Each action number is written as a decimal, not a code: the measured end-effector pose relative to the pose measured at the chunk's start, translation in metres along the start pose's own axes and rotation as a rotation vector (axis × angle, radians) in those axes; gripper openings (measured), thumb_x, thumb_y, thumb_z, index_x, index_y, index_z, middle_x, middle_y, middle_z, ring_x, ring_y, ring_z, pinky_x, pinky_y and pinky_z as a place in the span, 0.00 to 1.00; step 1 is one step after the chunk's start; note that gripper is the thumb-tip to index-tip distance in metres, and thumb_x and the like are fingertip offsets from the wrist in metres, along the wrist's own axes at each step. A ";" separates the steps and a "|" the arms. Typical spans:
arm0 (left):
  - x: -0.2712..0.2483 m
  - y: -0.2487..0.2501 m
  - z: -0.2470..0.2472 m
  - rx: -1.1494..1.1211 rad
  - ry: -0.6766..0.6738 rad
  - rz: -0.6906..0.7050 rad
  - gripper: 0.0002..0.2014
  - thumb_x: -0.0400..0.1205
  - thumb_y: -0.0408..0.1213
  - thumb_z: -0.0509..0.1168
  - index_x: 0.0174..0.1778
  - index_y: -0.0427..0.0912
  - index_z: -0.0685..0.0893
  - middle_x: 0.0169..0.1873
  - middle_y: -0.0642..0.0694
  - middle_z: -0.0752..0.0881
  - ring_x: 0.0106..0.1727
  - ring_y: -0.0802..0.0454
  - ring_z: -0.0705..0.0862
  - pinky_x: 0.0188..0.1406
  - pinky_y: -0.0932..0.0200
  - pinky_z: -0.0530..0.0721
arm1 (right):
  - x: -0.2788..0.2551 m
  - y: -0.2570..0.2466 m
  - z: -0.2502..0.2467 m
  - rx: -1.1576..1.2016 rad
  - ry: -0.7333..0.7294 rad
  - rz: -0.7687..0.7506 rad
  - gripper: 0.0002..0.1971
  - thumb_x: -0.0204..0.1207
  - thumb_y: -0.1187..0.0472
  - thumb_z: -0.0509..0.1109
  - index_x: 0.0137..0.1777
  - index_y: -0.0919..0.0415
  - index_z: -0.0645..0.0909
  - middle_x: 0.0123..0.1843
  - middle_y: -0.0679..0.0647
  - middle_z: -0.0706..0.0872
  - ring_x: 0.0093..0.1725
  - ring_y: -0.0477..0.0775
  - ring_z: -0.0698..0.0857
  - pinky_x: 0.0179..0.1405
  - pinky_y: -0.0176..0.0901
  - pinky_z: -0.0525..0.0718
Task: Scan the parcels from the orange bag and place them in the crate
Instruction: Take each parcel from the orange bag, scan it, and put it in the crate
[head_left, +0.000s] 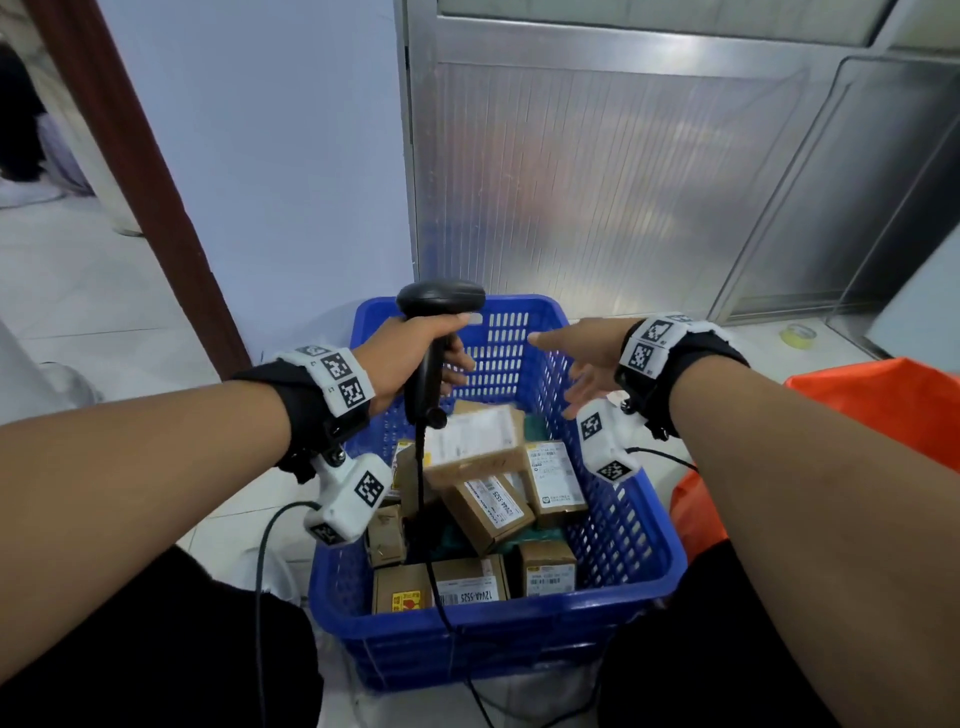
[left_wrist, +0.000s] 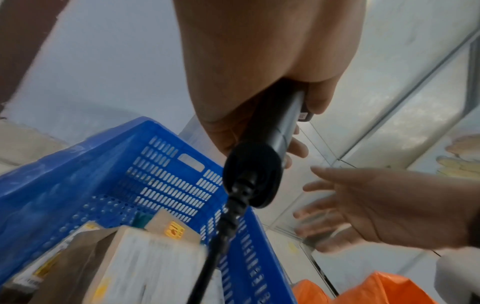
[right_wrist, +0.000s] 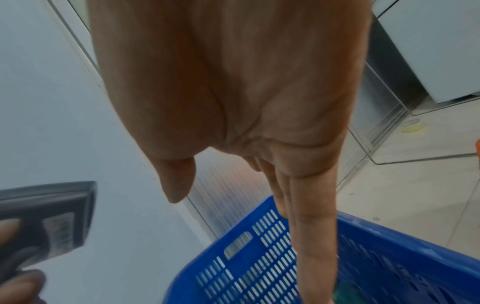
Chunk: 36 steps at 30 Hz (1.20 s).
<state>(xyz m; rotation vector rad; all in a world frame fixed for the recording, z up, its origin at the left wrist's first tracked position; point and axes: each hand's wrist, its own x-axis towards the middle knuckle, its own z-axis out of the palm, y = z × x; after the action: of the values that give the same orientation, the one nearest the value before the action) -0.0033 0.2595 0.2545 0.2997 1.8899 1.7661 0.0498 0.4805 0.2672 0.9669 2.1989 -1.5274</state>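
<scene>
A blue slatted crate (head_left: 639, 530) sits on the floor between my knees, holding several brown labelled parcels (head_left: 491, 512). One parcel (head_left: 475, 436) lies tilted on top of the pile, blurred. My left hand (head_left: 415, 358) grips the handle of a black barcode scanner (head_left: 439, 301) over the crate's far left corner; its cable (head_left: 441, 597) hangs into the crate. My right hand (head_left: 576, 364) hovers above the crate's far right side, fingers spread and straight, holding nothing. The orange bag (head_left: 878, 410) lies to the right of the crate. In the left wrist view the scanner handle (left_wrist: 280, 127) sits in my fist.
A ribbed metal panel (head_left: 597, 182) and a pale wall (head_left: 285, 156) stand right behind the crate. A brown door frame (head_left: 140, 171) runs at the left. A roll of tape (head_left: 797, 335) lies on the tiled floor at the right.
</scene>
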 end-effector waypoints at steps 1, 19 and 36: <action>0.001 0.003 0.007 -0.005 0.000 0.013 0.16 0.83 0.49 0.71 0.39 0.40 0.83 0.35 0.38 0.90 0.33 0.45 0.88 0.40 0.53 0.87 | -0.004 -0.001 -0.003 0.004 0.012 -0.017 0.36 0.77 0.45 0.75 0.80 0.58 0.65 0.75 0.69 0.74 0.52 0.70 0.86 0.58 0.67 0.87; -0.004 0.057 0.448 0.335 -0.521 0.200 0.16 0.83 0.46 0.72 0.34 0.40 0.80 0.31 0.39 0.87 0.24 0.46 0.85 0.21 0.62 0.80 | -0.094 0.335 -0.274 0.103 0.466 0.120 0.06 0.80 0.61 0.70 0.41 0.55 0.78 0.52 0.64 0.87 0.45 0.62 0.88 0.52 0.55 0.90; 0.088 -0.222 0.571 0.418 -0.311 -0.103 0.17 0.81 0.51 0.73 0.37 0.40 0.83 0.28 0.44 0.85 0.22 0.52 0.82 0.20 0.63 0.78 | 0.084 0.523 -0.223 -0.327 0.758 0.525 0.45 0.78 0.48 0.71 0.86 0.43 0.44 0.81 0.71 0.58 0.78 0.74 0.63 0.65 0.67 0.77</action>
<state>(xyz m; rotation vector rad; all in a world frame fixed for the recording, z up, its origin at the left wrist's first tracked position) 0.2609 0.7660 0.0166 0.5809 1.9844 1.1672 0.3682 0.8235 -0.0668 2.0223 2.2293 -0.5797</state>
